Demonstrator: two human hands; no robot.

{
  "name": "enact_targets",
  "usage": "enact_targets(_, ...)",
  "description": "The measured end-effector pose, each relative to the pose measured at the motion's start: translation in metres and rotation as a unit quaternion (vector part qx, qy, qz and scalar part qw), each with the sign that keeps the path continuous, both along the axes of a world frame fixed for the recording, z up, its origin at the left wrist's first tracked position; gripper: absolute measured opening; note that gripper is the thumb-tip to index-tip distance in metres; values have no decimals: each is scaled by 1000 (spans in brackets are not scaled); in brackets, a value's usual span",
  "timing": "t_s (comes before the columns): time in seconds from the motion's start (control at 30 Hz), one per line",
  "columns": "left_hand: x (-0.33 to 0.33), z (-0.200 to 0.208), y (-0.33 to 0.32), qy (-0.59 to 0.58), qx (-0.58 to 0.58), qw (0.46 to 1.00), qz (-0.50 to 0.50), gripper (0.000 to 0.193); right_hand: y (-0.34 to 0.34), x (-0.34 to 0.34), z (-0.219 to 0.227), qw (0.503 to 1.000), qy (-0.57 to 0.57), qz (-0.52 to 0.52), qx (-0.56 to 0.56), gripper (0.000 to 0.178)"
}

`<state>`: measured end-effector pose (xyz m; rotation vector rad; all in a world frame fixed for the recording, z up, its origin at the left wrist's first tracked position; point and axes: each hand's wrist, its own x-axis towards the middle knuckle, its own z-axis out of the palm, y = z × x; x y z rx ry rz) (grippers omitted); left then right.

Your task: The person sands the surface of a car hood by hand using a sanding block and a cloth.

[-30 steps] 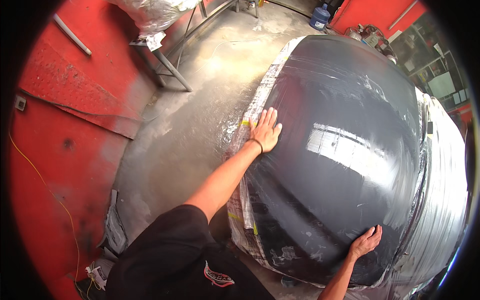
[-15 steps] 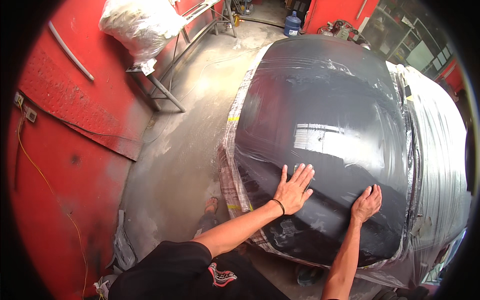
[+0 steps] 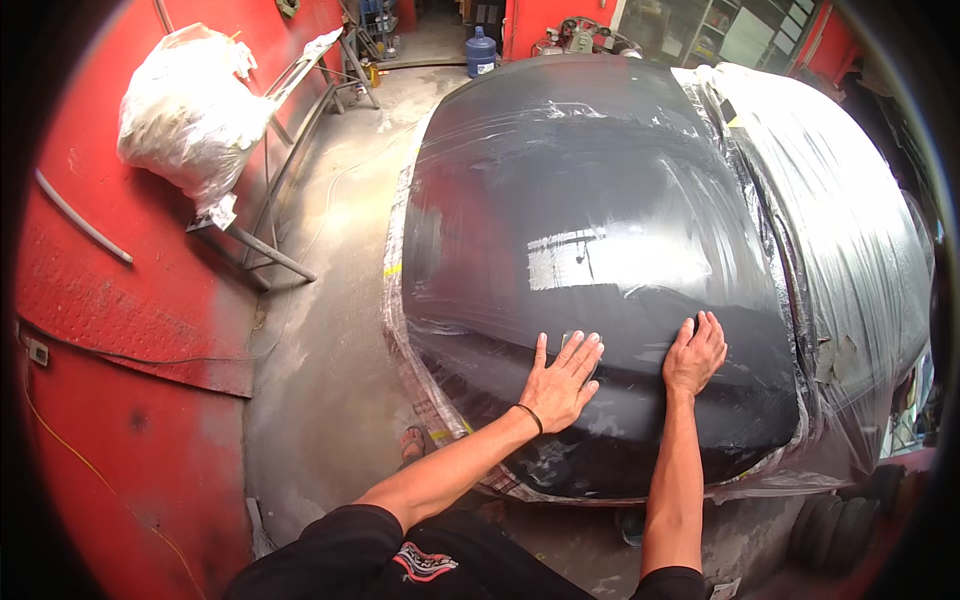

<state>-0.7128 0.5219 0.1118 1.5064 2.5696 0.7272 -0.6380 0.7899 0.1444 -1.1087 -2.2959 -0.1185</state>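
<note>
Both my hands rest on a dark, glossy car hood edged with masking paper and tape. My left hand, with a thin dark band at its wrist, lies palm down with fingers stretched. Under it is a small thin sheet, whose edge shows between the fingers; its kind is unclear and most of it is hidden. To the right, my right hand touches the hood with its fingers slightly bent and the thumb apart. I see nothing in it.
Clear plastic sheeting covers the car on the right. A stuffed plastic bag sits on a metal stand by the red wall at left. A blue water jug stands beyond the hood; tires lie at lower right.
The view has shifted, so the hood appears further left. My right hand has moved farther forward on the hood. My left hand stays flat, with the thin sheet still under it.
</note>
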Motion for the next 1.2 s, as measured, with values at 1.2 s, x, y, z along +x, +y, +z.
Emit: enact_targets(1.2,-252,1,24,44,-35,998,40,72,3,3,14,998,64,-8,-28,37)
